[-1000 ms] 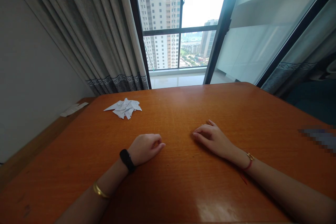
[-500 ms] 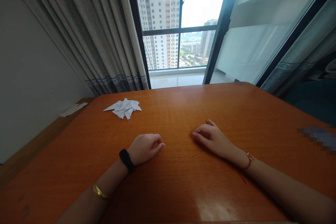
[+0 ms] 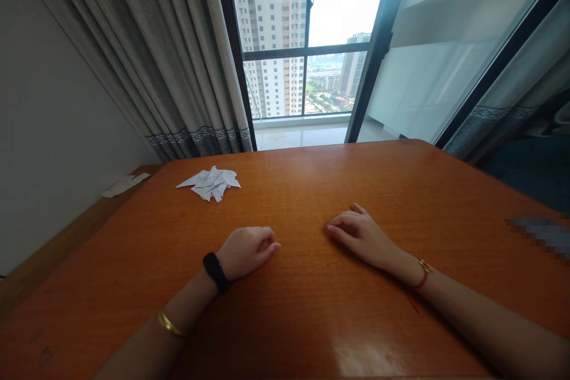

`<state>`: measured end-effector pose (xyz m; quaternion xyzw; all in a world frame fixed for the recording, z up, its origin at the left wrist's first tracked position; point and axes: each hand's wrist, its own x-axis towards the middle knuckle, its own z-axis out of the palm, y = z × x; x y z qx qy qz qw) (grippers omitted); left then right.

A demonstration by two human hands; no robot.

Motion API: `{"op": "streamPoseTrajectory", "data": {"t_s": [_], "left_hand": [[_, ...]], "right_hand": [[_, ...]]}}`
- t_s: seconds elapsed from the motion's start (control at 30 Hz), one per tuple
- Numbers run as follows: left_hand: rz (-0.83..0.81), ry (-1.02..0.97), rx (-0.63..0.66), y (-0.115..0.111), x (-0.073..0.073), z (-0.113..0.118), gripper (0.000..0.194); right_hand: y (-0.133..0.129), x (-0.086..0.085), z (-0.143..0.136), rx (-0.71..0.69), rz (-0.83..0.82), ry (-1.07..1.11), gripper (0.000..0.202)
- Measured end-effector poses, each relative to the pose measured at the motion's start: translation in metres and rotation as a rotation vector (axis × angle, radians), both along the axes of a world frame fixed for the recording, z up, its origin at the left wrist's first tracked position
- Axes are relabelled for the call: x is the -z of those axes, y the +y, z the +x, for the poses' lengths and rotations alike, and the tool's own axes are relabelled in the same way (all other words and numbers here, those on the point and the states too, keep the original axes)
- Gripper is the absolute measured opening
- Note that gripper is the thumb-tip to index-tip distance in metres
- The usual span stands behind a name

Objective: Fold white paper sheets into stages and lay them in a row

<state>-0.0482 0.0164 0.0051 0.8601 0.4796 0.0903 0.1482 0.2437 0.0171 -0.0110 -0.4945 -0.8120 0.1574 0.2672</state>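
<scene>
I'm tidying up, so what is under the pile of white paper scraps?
The pile of jagged white paper scraps lies on the orange-brown wooden table, whose surface shows around it. Anything directly beneath is hidden.

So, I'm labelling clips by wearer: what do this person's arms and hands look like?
No sleeves or gloves show. The left arm has a black wristband and a gold bangle; the right arm, a red cord with a gold piece.
</scene>
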Motion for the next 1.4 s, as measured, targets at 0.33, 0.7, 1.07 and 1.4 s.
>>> {"op": "streamPoseTrajectory", "data": {"t_s": [0.33,0.7,1.07,1.4], "left_hand": [[0.0,-0.004,0.004,0.0006,0.0021,-0.0014,0.025],[-0.012,-0.002,-0.003,-0.0002,0.0006,-0.0005,0.024],[-0.015,0.001,-0.003,0.0005,-0.0009,0.0002,0.024],[-0.022,-0.007,0.0,0.0018,0.0015,-0.0002,0.023]], "right_hand": [[-0.0006,-0.0006,-0.0002,0.009,-0.005,-0.016,0.023],[0.0007,0.0003,0.0001,0.001,-0.02,-0.022,0.021],[0.0002,-0.001,0.0,0.0,-0.01,-0.053,0.023],[-0.0004,-0.0013,0.0007,-0.006,-0.016,-0.064,0.022]]}}
